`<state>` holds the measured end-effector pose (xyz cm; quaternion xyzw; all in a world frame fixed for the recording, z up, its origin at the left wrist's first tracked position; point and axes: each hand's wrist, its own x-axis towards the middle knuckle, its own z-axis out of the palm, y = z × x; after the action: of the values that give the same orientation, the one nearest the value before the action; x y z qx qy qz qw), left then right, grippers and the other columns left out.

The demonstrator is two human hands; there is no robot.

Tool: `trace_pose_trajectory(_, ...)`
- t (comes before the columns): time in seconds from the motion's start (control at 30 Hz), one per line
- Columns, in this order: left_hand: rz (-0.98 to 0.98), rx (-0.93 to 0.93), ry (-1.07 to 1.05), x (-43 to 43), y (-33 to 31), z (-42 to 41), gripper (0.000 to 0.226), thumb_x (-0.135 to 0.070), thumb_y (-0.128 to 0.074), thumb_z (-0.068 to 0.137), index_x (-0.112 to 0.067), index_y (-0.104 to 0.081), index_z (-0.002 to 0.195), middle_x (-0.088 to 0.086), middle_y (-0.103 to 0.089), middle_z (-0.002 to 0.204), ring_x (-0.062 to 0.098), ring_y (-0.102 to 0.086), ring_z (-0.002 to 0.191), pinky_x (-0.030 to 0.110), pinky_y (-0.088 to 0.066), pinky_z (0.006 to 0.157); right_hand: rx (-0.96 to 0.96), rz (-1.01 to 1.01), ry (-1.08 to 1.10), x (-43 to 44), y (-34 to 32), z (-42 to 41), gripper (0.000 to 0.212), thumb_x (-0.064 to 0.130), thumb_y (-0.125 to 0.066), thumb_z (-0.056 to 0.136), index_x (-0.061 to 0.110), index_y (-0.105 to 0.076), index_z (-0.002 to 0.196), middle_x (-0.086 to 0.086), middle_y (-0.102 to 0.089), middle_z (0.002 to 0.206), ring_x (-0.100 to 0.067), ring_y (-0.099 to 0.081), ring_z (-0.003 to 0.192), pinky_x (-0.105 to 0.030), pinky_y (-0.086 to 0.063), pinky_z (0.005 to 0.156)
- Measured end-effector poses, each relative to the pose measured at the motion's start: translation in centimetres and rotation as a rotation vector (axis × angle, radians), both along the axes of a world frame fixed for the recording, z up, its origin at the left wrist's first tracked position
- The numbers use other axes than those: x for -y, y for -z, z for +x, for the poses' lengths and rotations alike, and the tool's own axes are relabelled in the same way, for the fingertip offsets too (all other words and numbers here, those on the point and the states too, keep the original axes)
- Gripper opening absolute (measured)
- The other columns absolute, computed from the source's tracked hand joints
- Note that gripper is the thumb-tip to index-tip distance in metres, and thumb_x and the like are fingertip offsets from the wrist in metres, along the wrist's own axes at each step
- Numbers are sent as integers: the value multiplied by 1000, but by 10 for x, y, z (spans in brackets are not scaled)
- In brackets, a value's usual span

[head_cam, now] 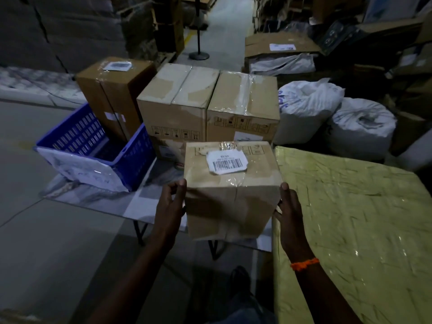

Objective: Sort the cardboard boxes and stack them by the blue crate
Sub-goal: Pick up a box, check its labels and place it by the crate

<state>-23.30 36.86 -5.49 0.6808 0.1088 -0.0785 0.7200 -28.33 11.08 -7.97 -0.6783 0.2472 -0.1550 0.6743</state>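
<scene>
Item: small taped brown cardboard box (231, 195), sides gripped by our left hand (171, 204) and right hand (289, 213), over pale table's (145, 204) near edge.

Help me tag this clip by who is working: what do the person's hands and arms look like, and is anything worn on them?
No gloves on the left hand or the right hand, and no sleeves are in view. An orange thread band circles the right wrist. No rings or watch show, though the light is dim.
</scene>
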Motion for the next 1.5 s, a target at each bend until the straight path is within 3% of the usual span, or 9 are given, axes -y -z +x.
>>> trace_pose_trajectory(0.1,93,3,20,5,13,-9,63,-88,-54,74,-36,-55,109,-3,-62,123,15,-60,114,50,-52,102,2,20,20,3,12,-16,54,88,-51,81,42,-65,108,2,-68,116,-16,-65,109,-57,-50,104)
trace_pose_trajectory(0.4,126,44,38,15,11,-6,41,-65,-68,82,-38,-56,111,-16,-59,118,15,-60,116,51,-52,103,40,35,94,4,17,-17,73,90,-53,79,29,-65,118,3,-70,118,-19,-65,115,-55,-51,104)
trace_pose_trajectory(0.53,115,40,27,10,8,-4,43,-66,-69,83,-41,-55,115,-11,-59,122,18,-60,118,52,-53,101,79,161,84,0,5,-15,77,81,-44,89,22,-61,136,2,-69,129,-1,-67,111,-20,-56,88)
trace_pose_trajectory(0.67,408,295,-40,-22,-7,1,47,-30,-65,99,-25,-49,143,1,-54,142,15,-56,124,31,-53,92,133,87,3,-21,-7,-2,37,45,-47,107,18,-68,123,0,-74,116,-20,-68,114,-34,-56,89)
trace_pose_trajectory(0.83,681,649,55,-47,-38,8,41,-7,-59,98,-18,-61,137,3,-58,143,16,-53,132,39,-49,104,167,-67,-226,-59,-18,18,18,27,-68,99,29,-73,117,2,-73,120,-13,-67,115,-31,-56,94)
trace_pose_trajectory(1.07,724,402,5,-48,-64,10,81,-80,-41,87,-21,-56,140,3,-56,138,19,-52,126,45,-45,103,46,-262,-264,-76,16,41,48,46,-82,84,28,-64,125,0,-61,133,-2,-59,118,-21,-51,95)
trace_pose_trajectory(1.23,636,268,-16,-87,-58,20,73,-70,-57,85,-24,-54,141,5,-55,139,20,-54,124,45,-50,100,-249,-185,-244,-47,27,49,83,46,-83,84,11,-48,150,-3,-57,134,-22,-57,125,-36,-51,96)
trace_pose_trajectory(1.33,548,227,-56,-108,-49,22,65,-66,-58,88,-30,-56,142,2,-59,134,17,-59,118,37,-51,94,-242,85,-319,-46,34,51,64,41,-85,82,11,-64,134,-9,-69,130,-23,-67,115,-43,-57,98)
trace_pose_trajectory(1.5,324,153,-106,-121,-31,13,44,-45,-64,94,-30,-64,135,-2,-66,119,8,-63,100,27,-47,76,-130,63,-294,-54,31,51,30,23,-72,96,14,-69,125,-5,-75,115,-18,-71,105,-33,-61,85)
